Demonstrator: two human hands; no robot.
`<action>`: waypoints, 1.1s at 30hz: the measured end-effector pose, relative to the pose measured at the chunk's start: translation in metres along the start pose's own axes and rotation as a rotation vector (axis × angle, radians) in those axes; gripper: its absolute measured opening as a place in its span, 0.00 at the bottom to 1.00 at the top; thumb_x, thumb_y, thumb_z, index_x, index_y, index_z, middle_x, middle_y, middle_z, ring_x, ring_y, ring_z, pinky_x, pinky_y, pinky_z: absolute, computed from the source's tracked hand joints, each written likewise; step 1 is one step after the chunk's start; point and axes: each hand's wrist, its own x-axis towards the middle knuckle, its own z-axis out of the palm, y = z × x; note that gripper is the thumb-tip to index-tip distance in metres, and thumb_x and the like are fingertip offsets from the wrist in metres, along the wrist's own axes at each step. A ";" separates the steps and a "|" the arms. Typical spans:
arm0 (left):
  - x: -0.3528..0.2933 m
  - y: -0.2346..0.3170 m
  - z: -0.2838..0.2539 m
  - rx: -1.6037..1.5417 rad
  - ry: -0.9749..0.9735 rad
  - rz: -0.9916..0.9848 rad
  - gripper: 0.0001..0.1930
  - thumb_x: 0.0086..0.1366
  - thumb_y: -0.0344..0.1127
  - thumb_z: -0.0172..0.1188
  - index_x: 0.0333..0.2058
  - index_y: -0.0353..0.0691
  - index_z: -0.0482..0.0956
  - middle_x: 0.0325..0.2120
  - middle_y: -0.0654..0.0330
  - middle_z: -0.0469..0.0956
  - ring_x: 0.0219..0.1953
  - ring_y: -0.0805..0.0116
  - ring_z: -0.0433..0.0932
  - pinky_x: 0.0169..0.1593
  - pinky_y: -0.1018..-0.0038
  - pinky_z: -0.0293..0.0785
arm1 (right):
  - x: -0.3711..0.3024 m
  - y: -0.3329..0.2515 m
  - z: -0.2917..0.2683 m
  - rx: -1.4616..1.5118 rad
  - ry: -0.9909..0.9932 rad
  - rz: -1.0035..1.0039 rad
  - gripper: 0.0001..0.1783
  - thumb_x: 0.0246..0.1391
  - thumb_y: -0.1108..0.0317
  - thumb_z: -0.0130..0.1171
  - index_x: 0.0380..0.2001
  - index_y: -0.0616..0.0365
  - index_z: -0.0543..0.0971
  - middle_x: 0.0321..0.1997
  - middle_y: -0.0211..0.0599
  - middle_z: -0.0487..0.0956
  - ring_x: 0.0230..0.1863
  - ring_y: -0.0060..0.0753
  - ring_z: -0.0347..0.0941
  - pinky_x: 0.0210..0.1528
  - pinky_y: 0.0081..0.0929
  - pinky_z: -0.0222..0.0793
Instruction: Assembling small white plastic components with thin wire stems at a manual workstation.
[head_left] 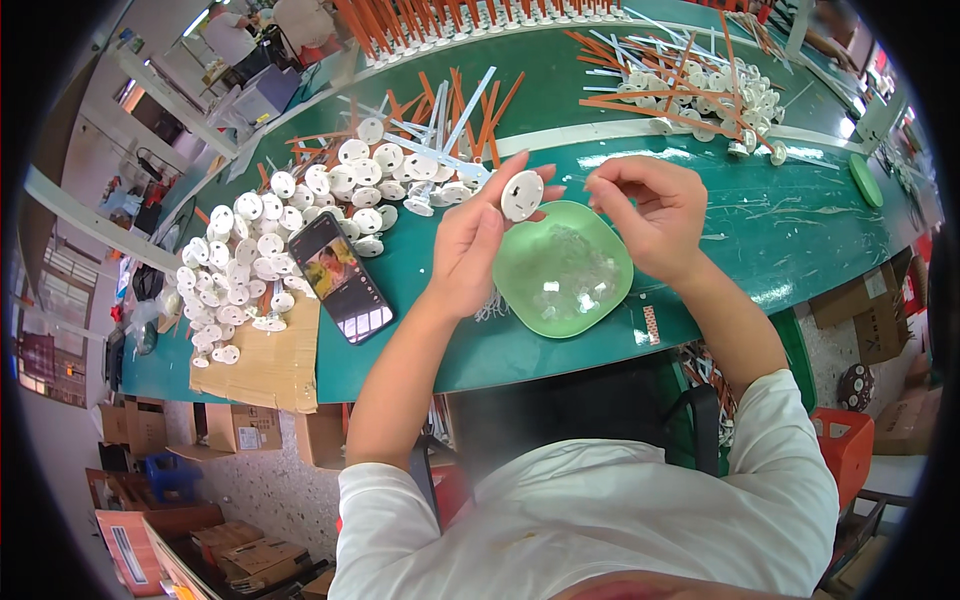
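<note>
My left hand [468,243] is closed on a round white plastic disc part [522,196], its slotted face turned up toward me. The part's far side is hidden by the disc and my fingers. Just right of it, my right hand [655,208] has thumb and fingertips pinched together; whatever lies between them is too small to make out. Below both hands sits a light green bowl [515,300] holding small clear pieces [585,280]. Left of my left hand, a heap of similar white disc parts [268,243] spreads over the green tabletop [440,350].
A phone [345,285] playing a picture rests beside the heap, near a cardboard sheet [265,365]. Farther back lie disc parts with orange and silver strips [690,90] and a standing row of orange strips [470,18]. A green dish [865,180] is far right.
</note>
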 end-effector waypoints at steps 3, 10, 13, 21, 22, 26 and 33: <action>-0.002 -0.004 0.000 0.083 -0.036 0.029 0.25 0.76 0.36 0.50 0.68 0.33 0.63 0.56 0.46 0.77 0.58 0.58 0.78 0.56 0.67 0.76 | 0.000 -0.003 0.000 -0.280 -0.064 -0.333 0.05 0.46 0.83 0.66 0.29 0.66 0.82 0.26 0.40 0.82 0.25 0.29 0.80 0.28 0.22 0.74; -0.003 -0.014 0.006 0.008 -0.025 -0.025 0.23 0.77 0.36 0.48 0.66 0.31 0.66 0.56 0.45 0.76 0.60 0.55 0.76 0.59 0.63 0.76 | -0.007 0.001 0.014 -0.348 -0.030 -0.540 0.09 0.42 0.83 0.67 0.29 0.62 0.83 0.25 0.39 0.82 0.21 0.38 0.78 0.23 0.25 0.73; -0.003 -0.015 0.011 -0.008 -0.015 -0.049 0.23 0.77 0.34 0.48 0.66 0.32 0.65 0.57 0.44 0.75 0.61 0.54 0.75 0.63 0.60 0.74 | -0.013 0.002 0.018 -0.385 -0.043 -0.458 0.09 0.42 0.83 0.67 0.29 0.62 0.83 0.26 0.40 0.83 0.22 0.37 0.80 0.24 0.25 0.74; 0.000 -0.026 0.021 -0.058 0.032 -0.010 0.22 0.77 0.30 0.48 0.66 0.32 0.65 0.60 0.43 0.73 0.63 0.51 0.73 0.64 0.58 0.72 | -0.015 0.000 0.020 -0.467 0.024 -0.419 0.09 0.42 0.82 0.67 0.30 0.62 0.82 0.27 0.41 0.83 0.25 0.39 0.82 0.25 0.25 0.76; 0.000 -0.026 0.022 -0.057 0.034 -0.007 0.22 0.77 0.30 0.48 0.66 0.32 0.65 0.60 0.43 0.73 0.63 0.51 0.73 0.64 0.58 0.72 | -0.015 0.000 0.020 -0.466 0.021 -0.422 0.09 0.42 0.82 0.67 0.30 0.62 0.82 0.27 0.41 0.83 0.25 0.39 0.82 0.25 0.25 0.76; 0.000 -0.026 0.029 -0.263 0.054 -0.102 0.23 0.77 0.32 0.49 0.67 0.32 0.63 0.61 0.43 0.71 0.63 0.50 0.72 0.65 0.59 0.71 | -0.018 -0.001 0.021 -0.513 0.022 -0.457 0.10 0.41 0.82 0.67 0.30 0.62 0.82 0.26 0.41 0.82 0.24 0.38 0.80 0.24 0.27 0.75; 0.002 -0.020 0.026 -0.409 0.066 -0.160 0.24 0.77 0.34 0.49 0.67 0.32 0.63 0.62 0.42 0.70 0.65 0.49 0.70 0.66 0.59 0.71 | -0.015 0.006 0.026 -0.470 0.080 -0.489 0.09 0.42 0.84 0.66 0.30 0.63 0.81 0.25 0.41 0.81 0.24 0.38 0.80 0.25 0.25 0.74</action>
